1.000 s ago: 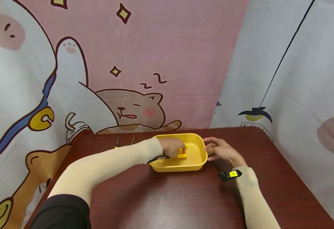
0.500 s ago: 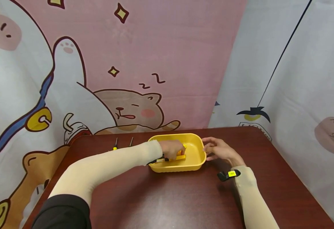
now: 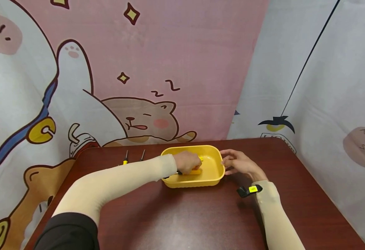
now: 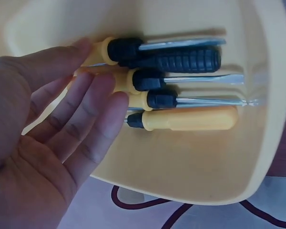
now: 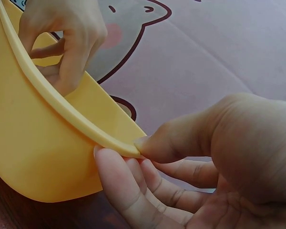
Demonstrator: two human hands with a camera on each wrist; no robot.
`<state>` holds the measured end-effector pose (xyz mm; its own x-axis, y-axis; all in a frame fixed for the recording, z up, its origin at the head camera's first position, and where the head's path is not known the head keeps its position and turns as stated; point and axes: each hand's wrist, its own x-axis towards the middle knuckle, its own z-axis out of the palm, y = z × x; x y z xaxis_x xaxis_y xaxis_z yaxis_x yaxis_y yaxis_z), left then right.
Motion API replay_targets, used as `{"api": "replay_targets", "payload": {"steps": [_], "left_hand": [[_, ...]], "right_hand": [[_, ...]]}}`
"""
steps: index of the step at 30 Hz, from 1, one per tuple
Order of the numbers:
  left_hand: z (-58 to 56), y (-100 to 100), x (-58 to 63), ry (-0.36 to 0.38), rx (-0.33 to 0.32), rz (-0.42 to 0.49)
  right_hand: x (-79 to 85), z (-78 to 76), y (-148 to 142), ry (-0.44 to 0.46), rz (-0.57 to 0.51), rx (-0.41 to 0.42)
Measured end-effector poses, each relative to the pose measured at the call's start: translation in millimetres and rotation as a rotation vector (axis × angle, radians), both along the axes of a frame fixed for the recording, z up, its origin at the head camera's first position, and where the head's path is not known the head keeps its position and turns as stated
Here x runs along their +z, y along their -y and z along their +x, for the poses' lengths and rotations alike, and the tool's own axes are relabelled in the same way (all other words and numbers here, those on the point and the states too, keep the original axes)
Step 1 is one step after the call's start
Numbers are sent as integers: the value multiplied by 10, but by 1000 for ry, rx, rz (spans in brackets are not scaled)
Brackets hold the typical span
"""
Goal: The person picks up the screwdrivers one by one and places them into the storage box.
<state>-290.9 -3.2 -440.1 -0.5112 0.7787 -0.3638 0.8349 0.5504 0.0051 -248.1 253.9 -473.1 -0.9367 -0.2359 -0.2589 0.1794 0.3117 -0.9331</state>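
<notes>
A yellow plastic tray (image 3: pixel 198 184) stands on the table. My left hand (image 3: pixel 186 162) reaches down into it; in the left wrist view, thumb and fingers close round the yellow handle of the uppermost screwdriver (image 4: pixel 125 50), whose handle end is hidden. Beside that lie several more screwdrivers, one with a black handle (image 4: pixel 186 60) and one with its yellow handle (image 4: pixel 195 118) turned the opposite way. The fingertips overlap the neighbouring handles. At the tray's right end my right hand (image 3: pixel 241 164) pinches the rim (image 5: pixel 119 147), thumb on the inner side and fingers outside.
Two screwdrivers, one with a yellow handle (image 3: pixel 125 161) and one showing mostly its shank (image 3: pixel 143 155), lie at the table's back left, partly hidden by the left sleeve (image 3: pixel 123 177). The reddish-brown table (image 3: pixel 182 218) ends at a printed curtain (image 3: pixel 201 86).
My left hand shifts very slightly within the tray, and the yellow handle beneath it shows less. The right hand stays on the rim. The head view drifts slightly.
</notes>
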Motion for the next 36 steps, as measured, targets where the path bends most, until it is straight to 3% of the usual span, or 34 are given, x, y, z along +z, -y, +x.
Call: {"api": "replay_targets", "payload": {"steps": [6,15,26,36], "left_hand": [[-19,30,6,-28,14,6],[-26,94,13,14,50,54],[-62,205,241,23,98,136],[-60,364,397,5,211,227]], "right_hand": [[-5,-4,6,-5,7,0],[-30,-19,16,-3,8,6],[10,-12,-2,4,14,-6],[-13,-18,1,-2,19,-4]]}}
